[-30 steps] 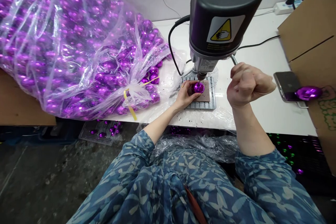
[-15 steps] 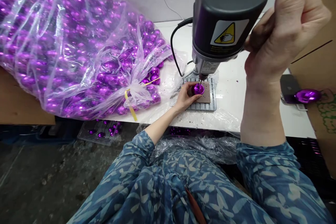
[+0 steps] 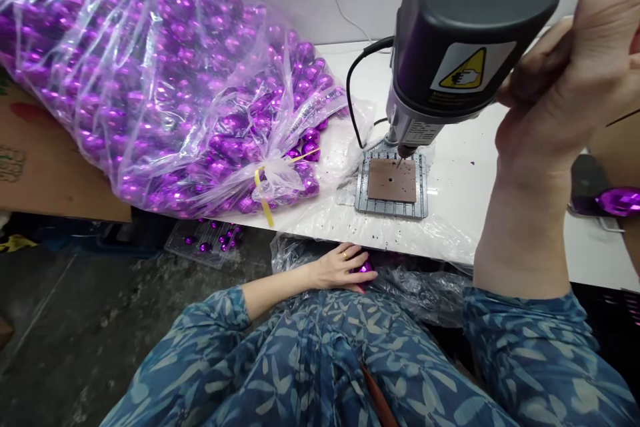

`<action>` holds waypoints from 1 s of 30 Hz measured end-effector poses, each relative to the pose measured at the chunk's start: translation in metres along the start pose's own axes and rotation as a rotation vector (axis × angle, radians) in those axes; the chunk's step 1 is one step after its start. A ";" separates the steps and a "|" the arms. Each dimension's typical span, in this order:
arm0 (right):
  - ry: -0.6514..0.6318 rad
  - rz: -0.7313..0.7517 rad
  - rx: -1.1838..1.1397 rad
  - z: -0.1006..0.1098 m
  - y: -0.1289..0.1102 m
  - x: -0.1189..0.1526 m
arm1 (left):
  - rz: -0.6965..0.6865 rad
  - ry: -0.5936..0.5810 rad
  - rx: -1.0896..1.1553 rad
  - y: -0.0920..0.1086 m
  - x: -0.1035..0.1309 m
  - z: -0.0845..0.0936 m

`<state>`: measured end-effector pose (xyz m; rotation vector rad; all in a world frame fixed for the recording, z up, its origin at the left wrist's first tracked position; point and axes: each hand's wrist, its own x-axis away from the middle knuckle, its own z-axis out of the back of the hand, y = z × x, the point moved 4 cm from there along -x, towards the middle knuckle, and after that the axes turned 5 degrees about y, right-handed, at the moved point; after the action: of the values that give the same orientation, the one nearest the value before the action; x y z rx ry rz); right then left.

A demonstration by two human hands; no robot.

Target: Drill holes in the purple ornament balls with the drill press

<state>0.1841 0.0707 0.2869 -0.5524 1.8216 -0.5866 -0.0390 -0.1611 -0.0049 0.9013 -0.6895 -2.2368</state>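
My left hand is low, just off the table's front edge, with its fingers closed over a shiny purple ball. At the right my right hand is raised beside the drill press, its fingers curled; what they hold is hidden behind the hand and the machine. Beneath the drill bit a brown board with a small dark hole lies on the grey metal base, with no ball on it. Dark crumbs are scattered around the base.
A big clear bag of purple balls, tied with yellow, covers the left of the white table. Clear plastic film hangs at the front edge. A purple faceted piece sits at far right. Below left is a tray with balls.
My left hand has moved from the board down past the table's front edge, taking the ball off the board. My right hand stays raised beside the drill press. The view has shifted left.
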 end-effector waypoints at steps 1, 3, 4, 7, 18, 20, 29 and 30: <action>0.004 -0.007 -0.003 0.001 0.002 0.000 | 0.019 0.000 0.008 -0.004 0.003 0.004; 0.019 -0.013 -0.003 0.003 0.005 -0.001 | 0.086 0.130 0.003 -0.022 -0.006 0.027; 0.025 -0.012 -0.002 0.004 0.006 -0.002 | 0.138 0.247 -0.018 -0.035 -0.018 0.045; 0.035 -0.005 -0.004 0.005 0.008 -0.003 | 0.381 0.549 -0.175 -0.080 -0.066 0.107; 0.027 0.005 -0.026 0.001 0.004 -0.001 | 0.766 0.573 -0.336 -0.114 -0.139 0.172; 0.024 -0.027 -0.026 0.001 0.003 -0.005 | 0.652 0.646 0.004 -0.102 -0.136 0.163; -0.099 -0.221 -0.040 -0.005 0.019 -0.032 | 0.710 0.698 0.894 -0.071 -0.137 0.121; -0.115 -0.210 -0.029 -0.004 0.020 -0.032 | 0.730 0.692 0.937 -0.069 -0.138 0.117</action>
<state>0.1881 0.1069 0.2984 -0.7874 1.6778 -0.6563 -0.0707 0.0095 0.0804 1.4293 -1.4362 -0.8069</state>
